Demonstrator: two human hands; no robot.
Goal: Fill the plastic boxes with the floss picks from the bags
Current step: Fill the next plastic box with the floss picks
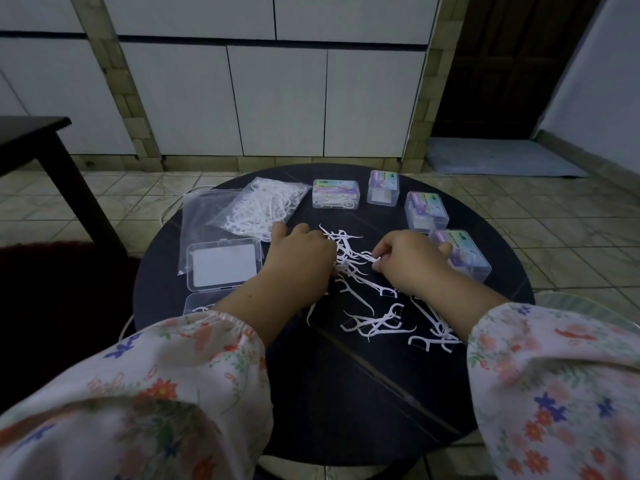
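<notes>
A: Dim room, tiled floor, white panelled wall behind. Round dark table (346, 393) in the middle, near edge cut off by the floral sleeves (180, 386).

B: Bags?

A: Two clear bags far left. One bag with floss picks (263, 209) is full; the flat bag (202, 216) beside it looks empty, its lower end tucked under the open plastic box (223, 266). That box's near half is mostly hidden by the left forearm; a few picks show in it.

B: Other boxes?

A: Four closed boxes (335, 194) with colourful labels, arcing along the far right rim. The nearest is partly behind the right hand. Contents too blurry to judge, except the leftmost, which shows picks.

B: Loose floss picks?

A: Loose floss picks (367, 303) scattered mid-table between and below the hands.

B: Hands?

A: Left hand (301, 258) is knuckles-up on the pile, fingers curled under; cannot tell what they hold. Right hand (408, 261) pinches one pick between thumb and forefinger.
</notes>
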